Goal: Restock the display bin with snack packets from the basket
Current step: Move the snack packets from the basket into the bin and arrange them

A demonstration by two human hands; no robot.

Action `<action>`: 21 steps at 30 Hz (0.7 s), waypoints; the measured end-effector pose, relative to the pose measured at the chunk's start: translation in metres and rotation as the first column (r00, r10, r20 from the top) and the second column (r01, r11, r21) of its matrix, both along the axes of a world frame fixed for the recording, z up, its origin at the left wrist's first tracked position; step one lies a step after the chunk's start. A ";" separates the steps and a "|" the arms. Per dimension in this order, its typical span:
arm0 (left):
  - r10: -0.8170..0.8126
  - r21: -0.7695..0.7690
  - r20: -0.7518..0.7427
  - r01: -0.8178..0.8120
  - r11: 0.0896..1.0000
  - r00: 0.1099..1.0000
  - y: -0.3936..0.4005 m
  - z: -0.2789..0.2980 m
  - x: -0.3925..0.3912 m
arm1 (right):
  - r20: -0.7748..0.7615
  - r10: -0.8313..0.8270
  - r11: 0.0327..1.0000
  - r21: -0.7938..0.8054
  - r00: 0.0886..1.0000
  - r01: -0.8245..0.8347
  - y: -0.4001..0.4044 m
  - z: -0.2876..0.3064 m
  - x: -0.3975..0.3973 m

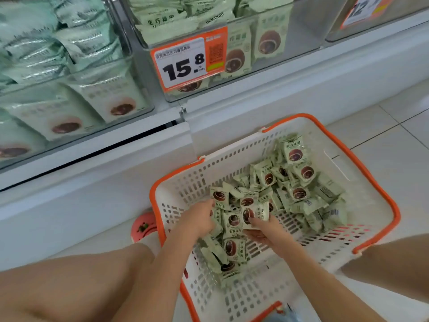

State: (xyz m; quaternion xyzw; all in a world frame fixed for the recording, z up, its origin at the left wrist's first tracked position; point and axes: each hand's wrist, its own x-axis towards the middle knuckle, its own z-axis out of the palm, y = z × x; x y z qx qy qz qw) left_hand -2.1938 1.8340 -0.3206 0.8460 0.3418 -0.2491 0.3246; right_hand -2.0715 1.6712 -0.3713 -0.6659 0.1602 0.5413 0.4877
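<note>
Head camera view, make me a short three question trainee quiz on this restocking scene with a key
1. True or false: both hands are inside the basket.
2. What number shows on the orange price tag on the clear display bin?
3. Which hand pinches a snack packet with its thumb on top: A left, B right?

Key
1. True: the left hand and the right hand are both among the packets.
2. 15.8
3. B
</note>
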 end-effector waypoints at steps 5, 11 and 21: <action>-0.259 0.117 0.191 0.240 0.964 0.947 -0.030 0.047 0.027 | 0.094 0.153 0.959 0.225 0.984 -0.171 -0.011 0.066 0.006; -0.336 0.278 0.346 0.246 0.928 0.876 -0.038 0.124 0.038 | 0.381 0.135 0.907 0.325 0.915 -0.269 -0.013 0.151 0.011; -0.628 0.627 0.287 0.353 0.694 0.724 -0.030 0.259 0.042 | 0.860 0.077 0.757 0.279 0.505 -0.590 -0.005 0.278 0.033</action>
